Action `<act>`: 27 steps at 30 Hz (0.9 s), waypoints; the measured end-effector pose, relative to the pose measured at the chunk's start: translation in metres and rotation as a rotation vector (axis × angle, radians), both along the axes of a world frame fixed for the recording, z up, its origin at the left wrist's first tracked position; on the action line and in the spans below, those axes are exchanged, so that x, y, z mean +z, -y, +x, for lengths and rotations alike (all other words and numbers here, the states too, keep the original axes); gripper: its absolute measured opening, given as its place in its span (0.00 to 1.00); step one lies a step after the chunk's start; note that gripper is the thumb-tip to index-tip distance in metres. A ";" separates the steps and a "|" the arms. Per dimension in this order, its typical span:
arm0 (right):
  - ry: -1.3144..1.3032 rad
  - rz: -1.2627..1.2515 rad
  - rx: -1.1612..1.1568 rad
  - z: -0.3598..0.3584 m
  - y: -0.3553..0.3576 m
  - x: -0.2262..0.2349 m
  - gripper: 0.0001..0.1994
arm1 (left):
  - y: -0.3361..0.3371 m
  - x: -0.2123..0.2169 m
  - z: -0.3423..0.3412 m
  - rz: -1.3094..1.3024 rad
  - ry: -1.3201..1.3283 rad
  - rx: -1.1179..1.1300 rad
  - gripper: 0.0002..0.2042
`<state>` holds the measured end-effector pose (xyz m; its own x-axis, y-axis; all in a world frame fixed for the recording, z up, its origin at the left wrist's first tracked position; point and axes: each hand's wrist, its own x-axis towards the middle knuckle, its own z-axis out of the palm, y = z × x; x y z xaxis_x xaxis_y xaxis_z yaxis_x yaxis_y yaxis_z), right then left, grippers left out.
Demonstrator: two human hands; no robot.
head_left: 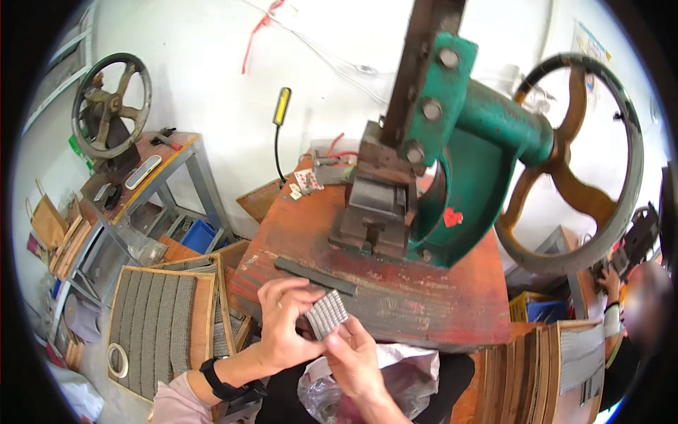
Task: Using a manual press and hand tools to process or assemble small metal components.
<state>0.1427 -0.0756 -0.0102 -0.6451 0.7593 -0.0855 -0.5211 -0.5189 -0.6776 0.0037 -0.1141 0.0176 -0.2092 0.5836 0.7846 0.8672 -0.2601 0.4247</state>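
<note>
A small block of ridged, silvery-grey metal pieces, set in tight rows, is held tilted over the near edge of the red-brown worktable. My left hand grips its left side, fingers curled behind it and thumb below. My right hand pinches its lower right corner. Just beyond the hands, a long dark flat bar lies on the table. Farther back stands a green hand press with a steel die block. Under my hands, a clear plastic bag rests on my lap; its contents are unclear.
To the left, wooden trays carry rows of similar grey pieces. More wooden trays stand stacked on edge at right. The press's large handwheel juts out right. A lamp rises behind the table. Another person's hand shows far right.
</note>
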 end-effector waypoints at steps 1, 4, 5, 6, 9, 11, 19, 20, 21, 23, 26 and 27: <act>-0.116 -0.027 0.021 -0.005 0.007 -0.002 0.23 | 0.003 -0.002 0.003 0.072 -0.117 -0.042 0.21; -0.048 -0.108 -0.066 -0.005 0.012 0.008 0.19 | 0.002 -0.005 0.007 0.121 -0.141 -0.112 0.21; -0.063 -0.120 -0.060 -0.003 0.011 0.013 0.19 | 0.001 -0.006 0.008 0.128 -0.152 -0.132 0.21; -0.050 -0.131 -0.097 -0.001 0.010 0.016 0.18 | -0.001 -0.006 0.010 0.138 -0.163 -0.148 0.21; -0.038 -0.122 -0.209 0.006 0.006 0.018 0.19 | -0.004 -0.008 0.020 0.107 -0.190 -0.161 0.21; -0.058 -0.091 -0.282 0.011 0.002 0.016 0.19 | -0.007 -0.009 0.025 0.117 -0.207 -0.193 0.23; -0.007 -0.105 -0.370 0.018 -0.018 0.011 0.17 | -0.017 -0.010 0.035 0.133 -0.236 -0.229 0.26; -0.023 -0.074 -0.398 0.019 -0.020 0.010 0.17 | -0.019 -0.010 0.036 0.142 -0.223 -0.235 0.23; -0.013 -0.077 -0.381 0.021 -0.022 0.009 0.17 | -0.021 -0.011 0.038 0.143 -0.211 -0.239 0.20; -0.003 -0.080 -0.372 0.029 -0.026 0.007 0.17 | -0.025 -0.011 0.041 0.111 -0.152 -0.271 0.21; 0.057 0.199 -0.220 0.051 -0.038 0.008 0.25 | -0.035 -0.015 0.045 -0.030 0.055 -0.333 0.22; 0.124 0.335 -0.129 0.062 -0.042 0.010 0.31 | -0.039 -0.017 0.046 -0.132 0.204 -0.365 0.23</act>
